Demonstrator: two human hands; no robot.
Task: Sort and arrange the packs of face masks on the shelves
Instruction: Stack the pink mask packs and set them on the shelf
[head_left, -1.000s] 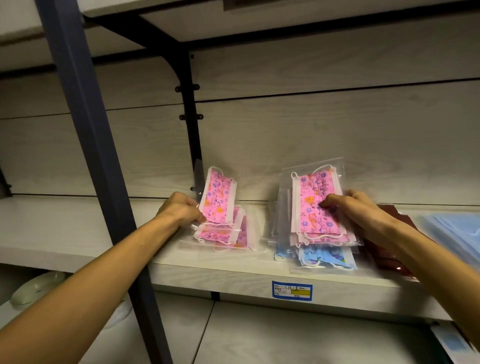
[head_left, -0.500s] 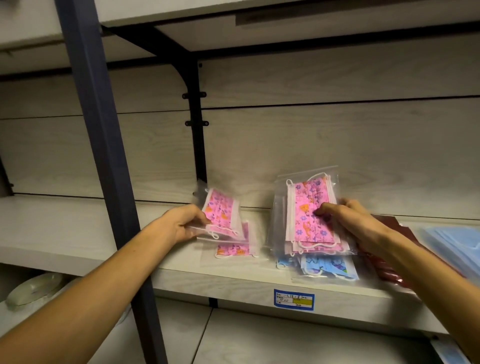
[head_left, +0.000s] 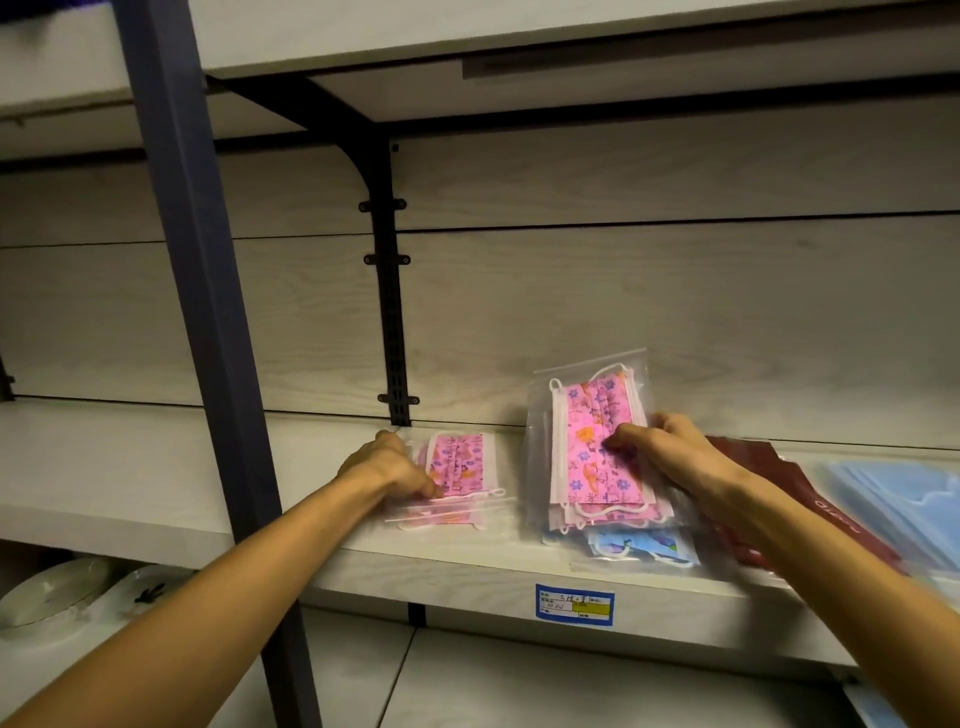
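Pink-printed mask packs stood tilted on the shelf, pinched by your right hand; your left hand pressed a flat pink stack nearby, fingers curled at its edge. Light, floppy and probably slick, they looked best gripped at the bag edges.

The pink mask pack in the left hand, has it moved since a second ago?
Yes. The pink mask pack stood tilted up near the black wall bracket; now the left hand presses it down flat on the small pile on the shelf.
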